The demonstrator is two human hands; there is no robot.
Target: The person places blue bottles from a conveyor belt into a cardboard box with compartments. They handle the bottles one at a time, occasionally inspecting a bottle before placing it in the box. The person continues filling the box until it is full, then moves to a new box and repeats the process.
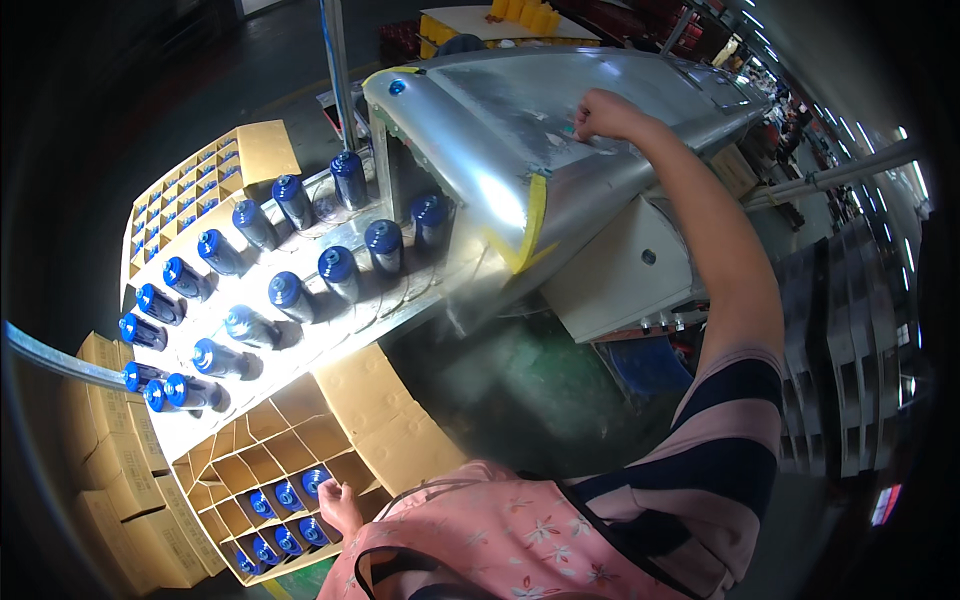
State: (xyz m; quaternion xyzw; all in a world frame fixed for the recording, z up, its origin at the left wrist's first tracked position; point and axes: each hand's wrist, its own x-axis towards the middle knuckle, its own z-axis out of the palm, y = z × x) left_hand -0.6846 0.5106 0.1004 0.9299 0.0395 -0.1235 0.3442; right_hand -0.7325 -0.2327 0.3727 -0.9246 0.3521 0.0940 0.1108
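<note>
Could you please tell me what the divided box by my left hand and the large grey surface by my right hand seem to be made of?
Box: matt brown cardboard, it seems; folded flap, thin dividers. Surface: probably sheet metal, semi-gloss; bright highlights and scuffs suggest it, but which metal stays unclear.

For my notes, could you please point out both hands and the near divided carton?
Left hand (pixel 341 508), head view: its middle.
Right hand (pixel 604 114), head view: its middle.
Near divided carton (pixel 388 418), head view: open flap.

no readable text or numbers
</note>
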